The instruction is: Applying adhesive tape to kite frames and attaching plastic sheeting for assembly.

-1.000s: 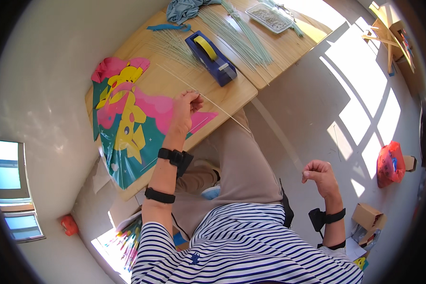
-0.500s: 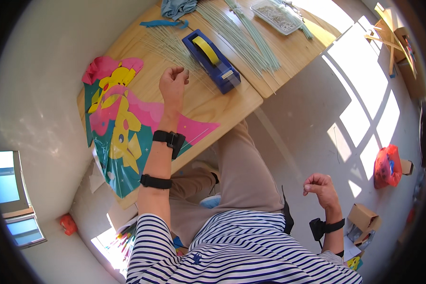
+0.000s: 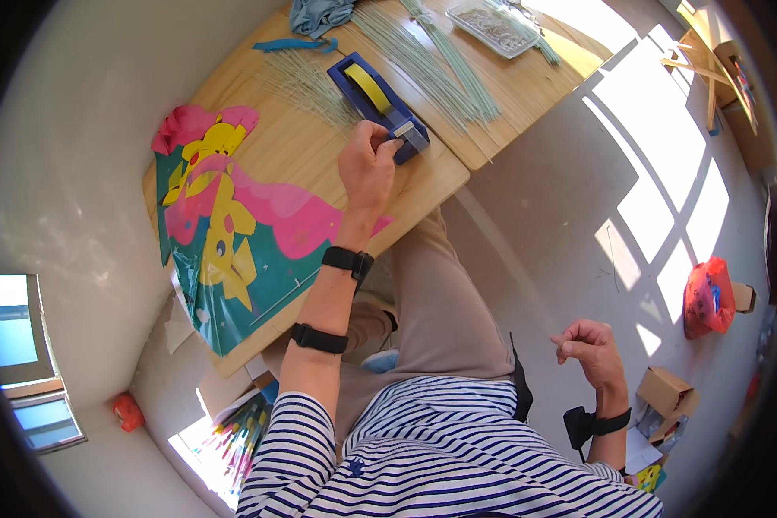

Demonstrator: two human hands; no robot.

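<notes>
Your left hand [image 3: 368, 170] is at the near end of the blue tape dispenser [image 3: 383, 105], thumb and fingertips drawn close, but whether they pinch anything cannot be told. The dispenser stands on the wooden table [image 3: 298, 147], pale sticks [image 3: 427, 67] on both sides. Your right hand [image 3: 592, 351] hangs loosely curled over the floor [image 3: 535, 242], its grip unclear.

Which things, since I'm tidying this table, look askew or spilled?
The printed sheet is bunched at its far end rather than flat; thin sticks left of the tape dispenser lie untidily fanned. No spill shows.
</notes>
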